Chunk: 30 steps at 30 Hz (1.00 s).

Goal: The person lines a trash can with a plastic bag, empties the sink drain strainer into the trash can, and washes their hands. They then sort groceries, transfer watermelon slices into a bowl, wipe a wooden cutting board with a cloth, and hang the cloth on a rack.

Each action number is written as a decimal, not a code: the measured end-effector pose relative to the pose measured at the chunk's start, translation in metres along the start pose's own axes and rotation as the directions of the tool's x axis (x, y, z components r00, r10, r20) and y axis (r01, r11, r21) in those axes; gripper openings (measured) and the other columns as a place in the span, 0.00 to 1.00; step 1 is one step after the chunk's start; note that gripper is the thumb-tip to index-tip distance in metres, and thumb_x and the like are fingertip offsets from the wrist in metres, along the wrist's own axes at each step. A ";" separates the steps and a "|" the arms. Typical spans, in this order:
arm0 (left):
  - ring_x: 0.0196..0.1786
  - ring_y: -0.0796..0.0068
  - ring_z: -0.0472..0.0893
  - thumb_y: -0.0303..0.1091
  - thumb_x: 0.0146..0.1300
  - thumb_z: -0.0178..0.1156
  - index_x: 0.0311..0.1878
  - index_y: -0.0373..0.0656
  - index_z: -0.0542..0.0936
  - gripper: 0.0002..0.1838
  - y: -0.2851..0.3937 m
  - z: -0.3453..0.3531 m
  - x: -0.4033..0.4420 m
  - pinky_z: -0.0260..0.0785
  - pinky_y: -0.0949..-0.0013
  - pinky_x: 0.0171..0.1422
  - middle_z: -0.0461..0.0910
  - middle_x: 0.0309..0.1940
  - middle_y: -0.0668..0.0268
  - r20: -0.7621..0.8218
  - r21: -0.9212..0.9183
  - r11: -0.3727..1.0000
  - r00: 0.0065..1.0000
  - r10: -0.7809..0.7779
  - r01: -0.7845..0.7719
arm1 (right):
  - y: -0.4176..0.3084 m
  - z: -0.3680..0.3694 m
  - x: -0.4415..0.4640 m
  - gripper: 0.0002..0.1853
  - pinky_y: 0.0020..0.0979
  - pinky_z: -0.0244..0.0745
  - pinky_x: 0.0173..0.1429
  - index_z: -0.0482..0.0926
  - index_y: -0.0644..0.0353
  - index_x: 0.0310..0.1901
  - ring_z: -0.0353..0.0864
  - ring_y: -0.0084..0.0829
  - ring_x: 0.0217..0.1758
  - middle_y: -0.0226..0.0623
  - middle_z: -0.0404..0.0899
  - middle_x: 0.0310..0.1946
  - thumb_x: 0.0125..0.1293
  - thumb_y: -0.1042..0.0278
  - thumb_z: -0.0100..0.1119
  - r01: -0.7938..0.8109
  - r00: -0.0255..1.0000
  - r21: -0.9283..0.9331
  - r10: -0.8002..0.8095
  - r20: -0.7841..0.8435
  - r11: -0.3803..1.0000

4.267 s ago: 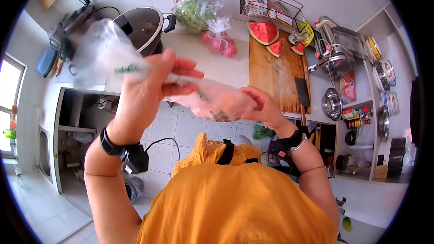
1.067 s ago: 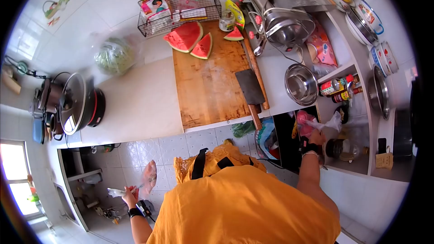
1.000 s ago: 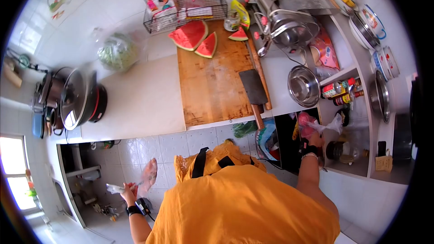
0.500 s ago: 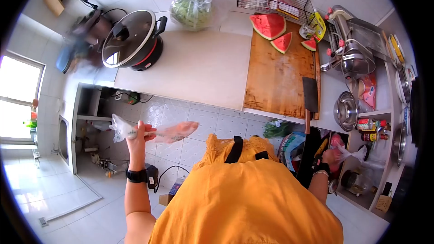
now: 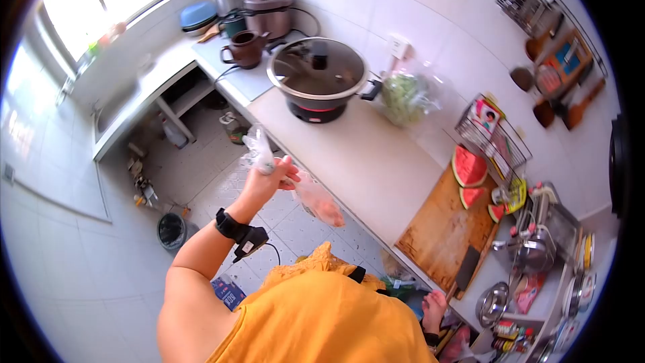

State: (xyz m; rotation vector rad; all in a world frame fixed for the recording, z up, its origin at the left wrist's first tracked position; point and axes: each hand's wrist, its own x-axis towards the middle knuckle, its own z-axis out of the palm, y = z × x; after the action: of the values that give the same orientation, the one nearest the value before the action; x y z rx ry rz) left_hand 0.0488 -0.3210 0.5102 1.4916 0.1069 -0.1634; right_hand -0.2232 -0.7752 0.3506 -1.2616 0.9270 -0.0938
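My left hand is closed on a clear plastic bag over the floor beside the counter. The bag's gathered top sticks up past my fingers, and its pink contents hang to the right. My right hand is low at the counter's front edge, near the cutting board, its fingers loosely curled and apart with nothing visible in them. A bag with something pink-red lies beyond my right wrist, partly hidden in the shelf area.
A lidded pot and bagged green vegetable stand along the counter. The cutting board carries watermelon pieces and a cleaver. A metal bowl is at the right; a bin stands on the floor.
The view has swung left. My left hand has risen nearer the counter with its bag. My right hand has let go of the red bag and moved away from it.
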 end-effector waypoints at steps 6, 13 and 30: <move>0.32 0.73 0.81 0.40 0.65 0.51 0.32 0.33 0.76 0.17 -0.010 -0.073 -0.013 0.75 0.75 0.32 0.79 0.28 0.59 -0.137 0.075 0.994 0.989 -0.063 0.074 | -0.029 0.172 0.037 0.10 0.22 0.71 0.37 0.71 0.60 0.44 0.76 0.24 0.35 0.33 0.76 0.34 0.60 0.74 0.53 0.060 0.880 -0.217 0.051 0.473 0.974; 0.29 0.74 0.80 0.37 0.63 0.53 0.33 0.32 0.75 0.14 -0.025 -0.178 -0.033 0.74 0.75 0.30 0.78 0.28 0.61 -0.445 -0.048 0.996 0.891 -0.084 0.070 | -0.055 0.330 0.049 0.08 0.23 0.74 0.41 0.73 0.64 0.41 0.76 0.21 0.36 0.32 0.75 0.33 0.59 0.77 0.54 0.350 0.604 -0.363 0.089 0.792 0.864; 0.27 0.70 0.81 0.43 0.64 0.52 0.33 0.34 0.76 0.18 0.038 -0.409 0.050 0.74 0.76 0.30 0.80 0.27 0.56 -0.836 -0.063 0.985 0.530 -0.141 0.163 | -0.036 0.747 0.083 0.08 0.24 0.73 0.44 0.73 0.64 0.41 0.75 0.21 0.38 0.32 0.75 0.34 0.59 0.77 0.53 0.323 0.309 -0.383 0.286 0.907 0.866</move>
State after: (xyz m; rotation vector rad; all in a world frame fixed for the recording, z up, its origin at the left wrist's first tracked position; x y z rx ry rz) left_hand 0.1164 0.0870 0.5076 1.4642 1.0403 0.4502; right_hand 0.3226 -0.2574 0.3404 -1.4794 -0.2097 0.9144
